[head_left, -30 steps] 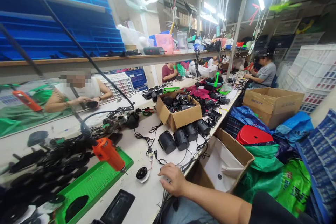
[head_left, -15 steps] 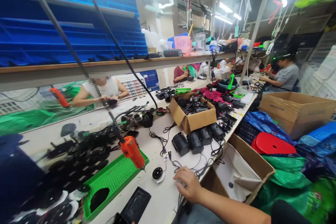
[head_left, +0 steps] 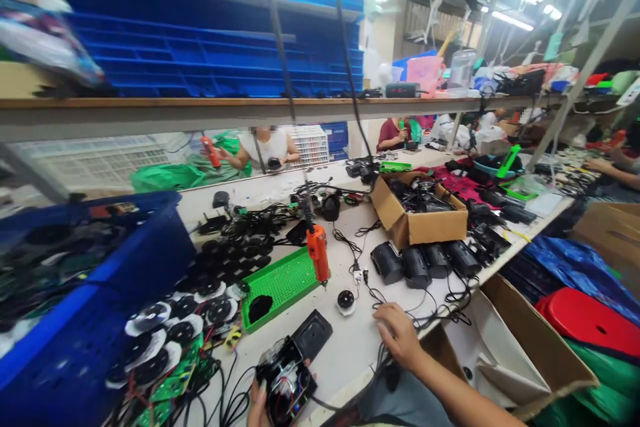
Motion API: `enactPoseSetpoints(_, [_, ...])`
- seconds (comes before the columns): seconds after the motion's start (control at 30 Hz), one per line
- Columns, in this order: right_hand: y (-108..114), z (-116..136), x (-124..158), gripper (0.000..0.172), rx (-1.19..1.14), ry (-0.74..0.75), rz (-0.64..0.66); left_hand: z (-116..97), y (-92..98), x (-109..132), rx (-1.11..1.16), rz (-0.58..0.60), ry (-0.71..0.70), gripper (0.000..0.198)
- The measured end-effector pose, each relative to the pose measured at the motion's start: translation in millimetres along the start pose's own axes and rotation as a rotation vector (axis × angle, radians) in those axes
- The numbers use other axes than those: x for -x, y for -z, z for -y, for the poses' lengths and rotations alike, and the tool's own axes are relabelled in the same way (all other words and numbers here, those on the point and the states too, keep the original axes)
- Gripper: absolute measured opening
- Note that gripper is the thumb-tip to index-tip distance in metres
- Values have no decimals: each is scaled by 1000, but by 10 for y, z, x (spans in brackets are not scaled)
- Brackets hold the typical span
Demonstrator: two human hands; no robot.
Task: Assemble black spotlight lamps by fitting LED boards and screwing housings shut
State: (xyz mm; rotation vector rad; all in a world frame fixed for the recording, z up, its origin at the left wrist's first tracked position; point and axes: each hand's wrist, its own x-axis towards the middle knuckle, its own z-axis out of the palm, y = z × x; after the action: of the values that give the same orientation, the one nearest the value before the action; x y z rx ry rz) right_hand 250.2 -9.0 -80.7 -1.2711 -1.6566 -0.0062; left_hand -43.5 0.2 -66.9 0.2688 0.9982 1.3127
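**Left hand** (head_left: 257, 407): at the bottom edge of the head view, thumb on the near side and a fingertip showing behind, closed around the open black speaker casing (head_left: 285, 380).

**Casing position:** held just above or against the surface (head_left: 345, 353), the contact hidden; the open side faces up, showing wires and components.

**Casing long axis:** slanting from upper left to lower right.

**Adjacent part:** black cover plate (head_left: 313, 335), touching or overlapping the casing's far edge, cannot tell which.

**Right hand** (head_left: 395, 330): fingers curled downward, not spread, at the surface's near edge; any grip is hidden.

**Near right hand:** thin black cables (head_left: 385, 363) running over the edge; round black speaker driver (head_left: 345, 301) to its left.

**Beyond the hands:** orange power screwdriver (head_left: 318, 253) hanging tip-down above a green perforated tray (head_left: 283, 287); row of black cylindrical speaker housings (head_left: 425, 265).

**Farther out:** cardboard box (head_left: 419, 227) holding black parts; blue crate (head_left: 95, 293) at left; co-worker in a maroon top (head_left: 393, 135) at the far end.
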Motion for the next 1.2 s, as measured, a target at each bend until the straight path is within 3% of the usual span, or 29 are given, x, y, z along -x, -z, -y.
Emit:
enactPoseSetpoints(0.27, [22, -122, 72, 19, 33, 22, 56, 51, 46, 14, 226, 49, -46, 62])
enactPoseSetpoints(0.47, [7, -168, 119, 20, 57, 50, 56, 87, 94, 17, 270, 102, -32, 64])
enactPoseSetpoints(0.67, [77, -122, 65, 20, 55, 98, 42, 3, -87, 143, 223, 87, -59, 72])
enactPoseSetpoints(0.83, [118, -147, 113, 22, 53, 2, 124, -64, -195, 220, 198, 128, -59, 76])
enactPoseSetpoints(1.2, [253, -36, -40, 29, -36, -10, 316, -43, -105, 238, 289, 41, 44, 92])
